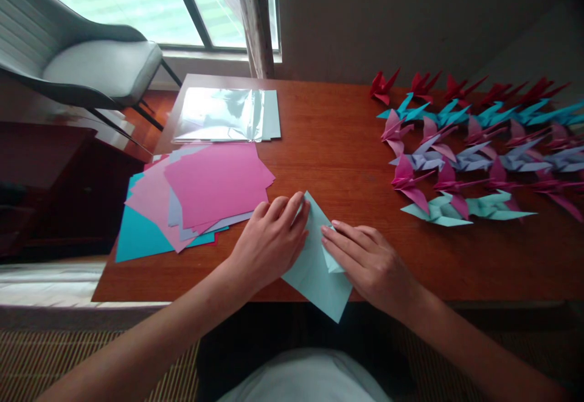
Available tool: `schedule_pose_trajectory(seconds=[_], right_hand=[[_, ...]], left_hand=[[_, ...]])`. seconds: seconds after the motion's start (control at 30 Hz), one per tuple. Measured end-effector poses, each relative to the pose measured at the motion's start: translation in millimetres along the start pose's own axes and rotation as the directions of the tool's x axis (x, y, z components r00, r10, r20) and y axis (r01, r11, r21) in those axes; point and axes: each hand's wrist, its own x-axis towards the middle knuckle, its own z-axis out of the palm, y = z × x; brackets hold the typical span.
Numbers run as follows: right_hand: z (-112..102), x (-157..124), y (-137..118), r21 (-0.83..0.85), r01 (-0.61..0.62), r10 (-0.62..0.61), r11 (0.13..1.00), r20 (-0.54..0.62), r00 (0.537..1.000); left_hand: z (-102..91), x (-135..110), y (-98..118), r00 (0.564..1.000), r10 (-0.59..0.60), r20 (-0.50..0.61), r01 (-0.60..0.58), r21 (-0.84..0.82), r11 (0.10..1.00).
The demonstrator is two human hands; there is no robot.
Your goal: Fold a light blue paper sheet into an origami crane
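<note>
A sheet of pale mint origami paper (314,268), partly folded, lies at the table's front edge with its lowest corner jutting over. My left hand (271,238) is closed on its upper left edge, fingers bent and pressed together near the top corner. On the right side of the sheet, a small folded flap (335,263) shows beneath my right hand (371,262). The fingers of that hand are held together and press the flap down; its thumb is hidden. Two mint paper cranes (490,205) rest to the right, beyond my right hand.
Rows of folded cranes in red (385,87), turquoise (406,110), pink, lavender and magenta fill the table's right side. Loose coloured sheets (219,183) are fanned out at left, behind them a clear plastic packet (219,114). A chair (100,67) stands by the window.
</note>
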Motion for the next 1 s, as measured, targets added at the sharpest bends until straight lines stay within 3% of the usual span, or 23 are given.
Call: schedule_pose_trajectory(seconds=[0.13,0.27,0.37,0.57,0.77,0.87,1.0], right_hand=[[0.4,-0.4,0.0,-0.013,0.007,-0.007,1.0,0.002,1.0],[0.8,-1.2,-0.3,-0.012,0.004,-0.004,1.0,0.004,1.0],[1.2,-1.0,-0.3,-0.008,0.001,-0.001,1.0,-0.001,1.0],[-1.3,1.5,-0.3,0.017,-0.002,0.002,1.0,0.003,1.0],[-13.6,-3.8,0.6,0.174,-0.038,0.031,0.984,0.044,0.999],[-19.2,-2.6,4.5,0.34,-0.128,0.14,0.932,-0.012,0.99],[-15.4,12.8,14.2,0.391,-0.355,0.406,0.849,-0.053,0.912]], left_hand=[[-0.7,-4.4,4.7,0.996,0.028,-0.085,-0.027,0.008,1.0],[-0.5,-14.5,14.9,0.979,0.124,-0.161,-0.133,-0.052,0.99],[0.6,-20.0,21.0,0.983,0.157,-0.098,-0.167,-0.11,0.98],[4.5,-23.5,23.0,0.993,0.111,-0.035,-0.115,-0.196,0.974],[7.8,-25.3,19.5,0.994,0.11,-0.002,-0.106,-0.291,0.951],[6.5,-25.0,19.1,0.993,0.112,0.023,-0.101,-0.294,0.95],[3.3,-25.4,21.7,0.994,0.102,0.041,-0.088,-0.267,0.96]])
